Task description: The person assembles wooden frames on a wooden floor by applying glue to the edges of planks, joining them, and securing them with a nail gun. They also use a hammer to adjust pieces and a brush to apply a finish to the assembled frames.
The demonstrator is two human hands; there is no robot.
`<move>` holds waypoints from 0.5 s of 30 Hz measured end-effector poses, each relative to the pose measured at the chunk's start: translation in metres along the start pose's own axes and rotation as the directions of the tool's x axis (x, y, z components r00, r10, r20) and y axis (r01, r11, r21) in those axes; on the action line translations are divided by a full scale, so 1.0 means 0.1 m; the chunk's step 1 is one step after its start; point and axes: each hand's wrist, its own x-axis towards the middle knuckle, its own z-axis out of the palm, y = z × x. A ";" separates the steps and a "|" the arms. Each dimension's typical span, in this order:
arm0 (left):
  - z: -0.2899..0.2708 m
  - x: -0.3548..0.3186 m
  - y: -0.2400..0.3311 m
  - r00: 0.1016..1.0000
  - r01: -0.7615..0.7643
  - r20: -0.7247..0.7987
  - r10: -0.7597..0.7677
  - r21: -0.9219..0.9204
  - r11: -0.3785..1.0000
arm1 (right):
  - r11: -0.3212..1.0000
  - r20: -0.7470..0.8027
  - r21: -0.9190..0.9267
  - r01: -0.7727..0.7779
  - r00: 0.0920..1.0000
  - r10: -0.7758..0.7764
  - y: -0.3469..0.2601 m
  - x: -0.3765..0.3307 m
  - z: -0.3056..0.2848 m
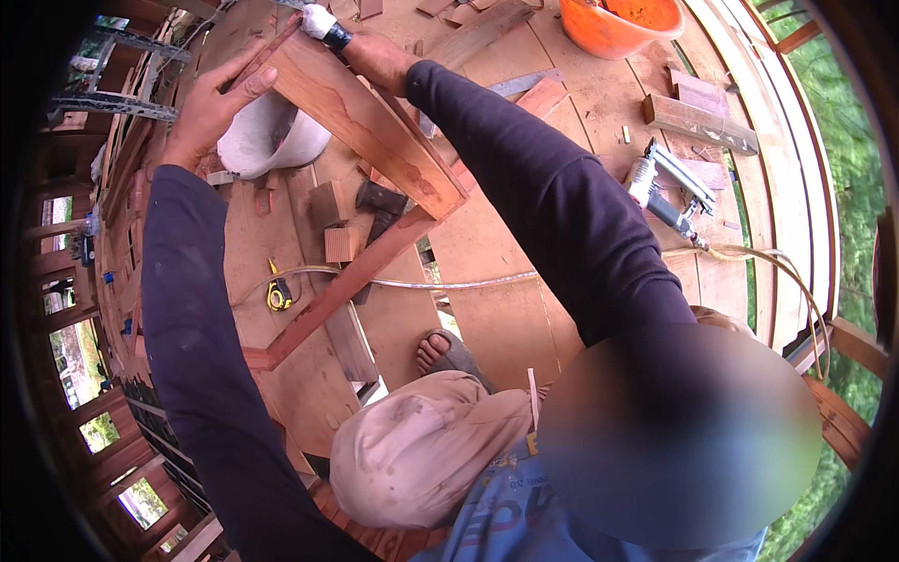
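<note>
A reddish-brown wooden board [361, 126] stands on edge, slanting from the top of the view toward me. My bare left hand [217, 105] is closed on its far left part, thumb over the near side and fingers partly hidden behind the wood. My right hand [319, 22], in a white glove with a dark band at the wrist, is closed by the board's far end, next to a bit of grey metal. What it holds is cut off by the view's edge. From the board's near end, a narrow wooden bar [351, 283] runs down to the left.
A whitish container [267, 136] lies behind the board. Beside it are wood blocks [341, 244], a dark hammer-like tool [379, 201] and a yellow tape measure [278, 293]. To the right lie a nail gun [667, 187] with its hose [749, 251], timber offcuts [700, 125] and an orange basin [613, 30].
</note>
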 end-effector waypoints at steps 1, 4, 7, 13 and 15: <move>0.00 0.03 0.00 1.000 0.005 0.007 -0.005 -0.014 1.000 | 0.998 -0.029 0.057 0.004 1.000 -0.002 0.03 0.01 0.05; 0.05 0.09 0.02 1.000 -0.003 0.012 0.003 -0.039 0.999 | 0.995 -0.135 -0.008 0.096 0.986 -0.096 0.11 0.00 0.03; 0.07 0.02 0.04 0.999 -0.026 -0.034 0.024 -0.056 0.998 | 0.994 -0.115 0.007 0.110 0.988 -0.108 0.14 -0.02 -0.01; 0.53 -0.29 0.55 0.773 -0.122 -0.533 0.345 0.408 0.905 | 0.991 -0.220 -0.087 0.105 0.968 -0.122 -0.06 -0.27 -0.10; 0.93 -0.47 0.78 0.603 -0.170 -0.717 0.351 0.314 0.934 | 0.985 -0.244 -0.120 0.120 0.959 -0.146 -0.04 -0.33 -0.17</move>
